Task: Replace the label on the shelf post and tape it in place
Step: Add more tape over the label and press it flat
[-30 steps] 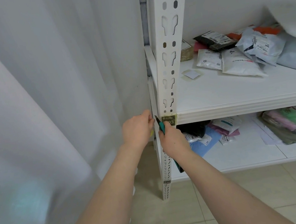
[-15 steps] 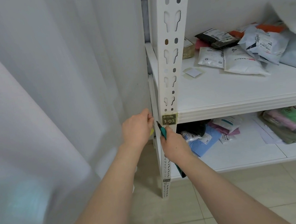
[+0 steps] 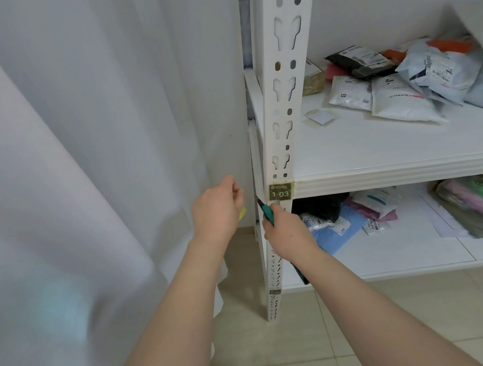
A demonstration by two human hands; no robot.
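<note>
Label is sitting on the post front, its long axis level, just up-right of both hands. Right hand, the nearer one, is gripping a teal tool just below it. Left hand is curling round a yellow scrap.

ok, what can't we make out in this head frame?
Teal tool: head view, right hand and forearm cover most of it; type unclear.
Yellow scrap: left hand hides the rest.
Label: "1-03" reads; line above too small.
Lower label on the post: too small.
</note>
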